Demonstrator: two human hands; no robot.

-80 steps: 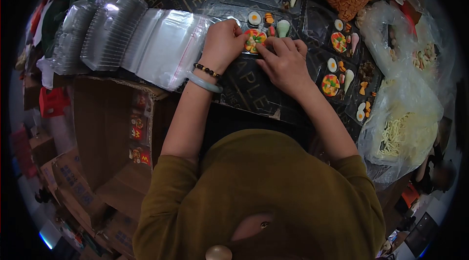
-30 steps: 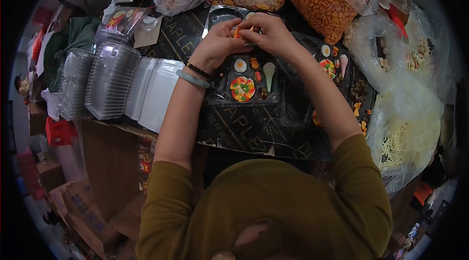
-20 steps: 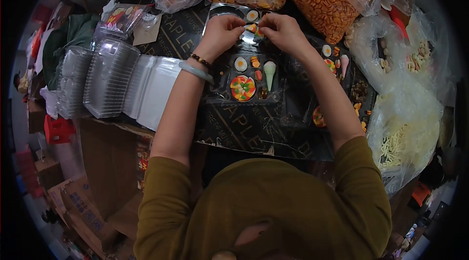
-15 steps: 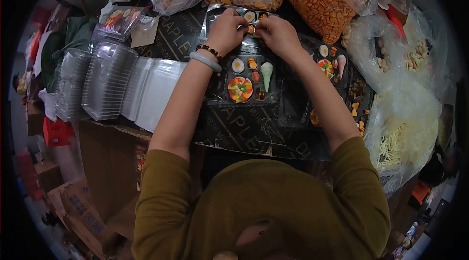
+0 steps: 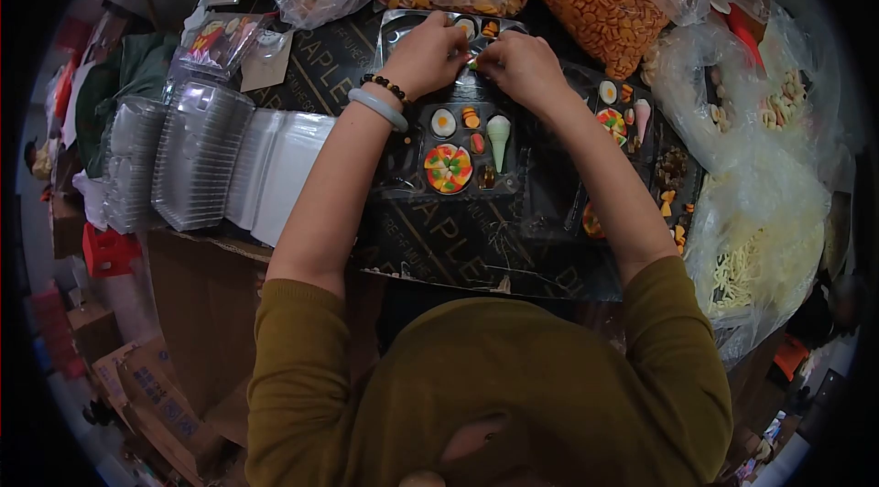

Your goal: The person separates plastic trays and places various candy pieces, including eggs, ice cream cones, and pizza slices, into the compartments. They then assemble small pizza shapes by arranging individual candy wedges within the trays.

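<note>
My left hand [image 5: 427,57] and my right hand [image 5: 525,69] meet over a clear plastic blister tray [image 5: 396,27] at the back. Both hands are closed, with fingertips pinched. A tiny coloured piece [image 5: 472,63], red, white and green, shows at my right fingertips; its exact kind is too small to tell. Whatever my left fingers pinch is hidden. In that tray sit a miniature fried egg [image 5: 465,27] and a toy burger [image 5: 491,29]. Nearer me, a filled tray [image 5: 412,183] holds a toy pizza [image 5: 448,167], an egg, a burger, a hot-dog-like piece, a small brown piece and a green ice-cream cone [image 5: 498,141].
Stacked clear plastic shells [image 5: 201,148] stand at the left. Bags of orange pieces [image 5: 600,11] line the back. At the right lie a bag of pale, fry-like strips [image 5: 737,272], another filled tray [image 5: 632,98] and loose small pieces [image 5: 667,203].
The small piece between my fingertips has shifted slightly and now shows green and white. My right fingers have curled in lower. My left hand stays close to the same place.
</note>
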